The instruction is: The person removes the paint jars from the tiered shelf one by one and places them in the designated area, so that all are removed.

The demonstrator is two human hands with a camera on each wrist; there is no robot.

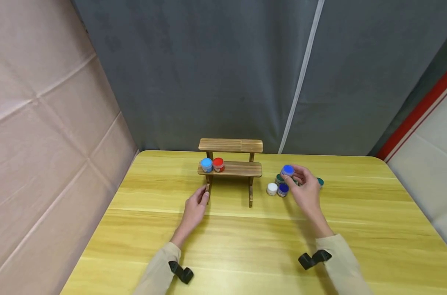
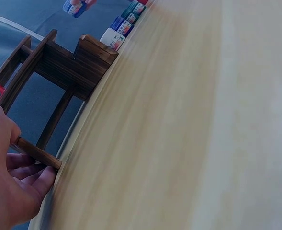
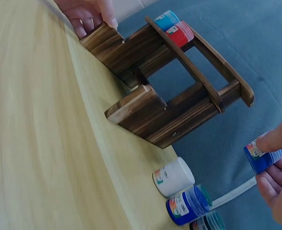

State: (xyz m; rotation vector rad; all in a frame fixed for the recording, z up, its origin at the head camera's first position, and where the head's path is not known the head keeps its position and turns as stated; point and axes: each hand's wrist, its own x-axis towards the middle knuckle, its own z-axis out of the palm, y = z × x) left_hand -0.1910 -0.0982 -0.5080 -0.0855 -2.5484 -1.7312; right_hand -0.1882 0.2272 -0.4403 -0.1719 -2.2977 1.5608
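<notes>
A two-tier brown wooden shelf rack point(image 1: 230, 145) stands on the table. My left hand point(image 1: 195, 209) grips the foot of its left side, with thumb and fingers about the wood point(image 2: 39, 152). On the left end of the lower tier sit a light blue jar point(image 1: 206, 165) and a red jar point(image 1: 218, 164), side by side. To the right of the rack, my right hand point(image 1: 307, 191) pinches a small blue paint jar point(image 3: 259, 155) between thumb and fingers, raised above the other jars. Its label faces the right wrist camera.
Beneath and beside my right hand stand a white jar point(image 1: 271, 189), a dark blue jar point(image 1: 283, 190), a dark green jar point(image 1: 279, 179) and a teal-lidded jar point(image 1: 321, 181). A grey curtain point(image 1: 208, 82) hangs behind the wooden table point(image 1: 223, 254).
</notes>
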